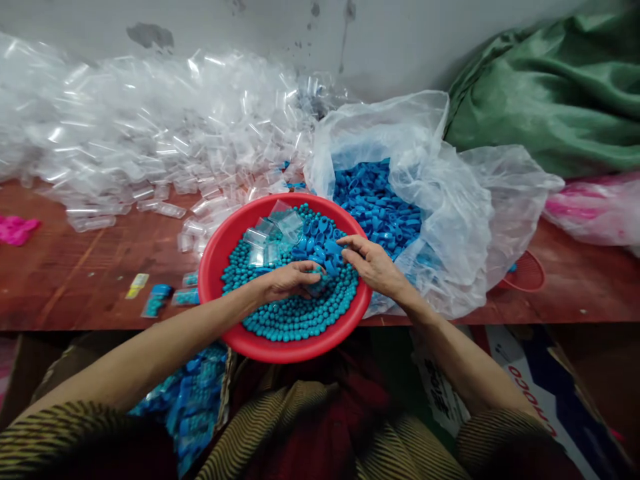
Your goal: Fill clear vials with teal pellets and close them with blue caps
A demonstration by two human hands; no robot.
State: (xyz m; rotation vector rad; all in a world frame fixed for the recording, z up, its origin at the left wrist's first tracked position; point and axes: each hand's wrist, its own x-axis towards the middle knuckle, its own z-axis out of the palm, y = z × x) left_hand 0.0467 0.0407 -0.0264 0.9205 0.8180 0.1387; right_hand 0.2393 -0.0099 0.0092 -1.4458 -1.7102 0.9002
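The blue caps (317, 240) lay in the red basin (211, 267), just beyond the left hand (291, 280), which curled around a clear case (317, 287), and nearer the right hand (371, 267), though whether that pinched one I couldn't tell.

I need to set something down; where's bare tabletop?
Left: red tabletop between the pink pieces and yellow piece. Right, mostly bare: between the small red basket and the view's right edge, before the pink bundle. Crowded: the back left, under heaped clear containers, and the middle, with the red basin and plastic bag.
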